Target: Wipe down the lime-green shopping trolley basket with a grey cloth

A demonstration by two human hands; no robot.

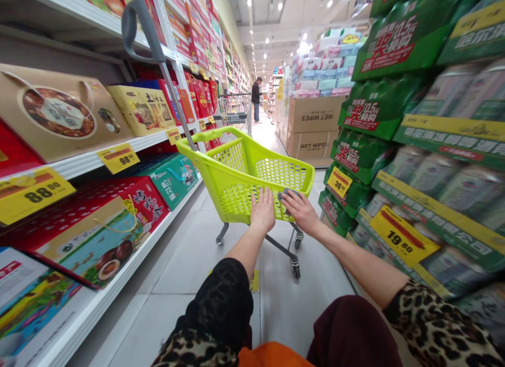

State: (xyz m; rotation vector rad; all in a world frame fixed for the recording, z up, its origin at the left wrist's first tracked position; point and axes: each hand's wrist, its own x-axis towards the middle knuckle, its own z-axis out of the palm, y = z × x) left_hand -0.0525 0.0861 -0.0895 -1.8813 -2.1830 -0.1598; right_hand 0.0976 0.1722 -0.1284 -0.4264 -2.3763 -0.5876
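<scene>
A small lime-green plastic shopping cart (215, 172) stands in front of me, its perforated basket side turned toward me. My left hand (263, 209) lies against the lower part of that side, fingers stretched out and nothing held. Just to the right, my right hand (300, 211) presses a grey cloth (291, 191) to the basket side near its narrower end. Most of the cloth is hidden under the fingers. A grey loop handle (142, 30) on a long pole rises at the cart's left end. Dark caster wheels (295, 269) rest on the tiled floor.
Shelves with gift boxes (59, 111) and yellow price tags (118, 157) line the left. Stacked green-wrapped packs of cans (371, 111) crowd the right. Behind the cart are wet-wipes cartons (313, 114), a wire shopping cart (234, 111) and a person (256, 98) farther down the aisle.
</scene>
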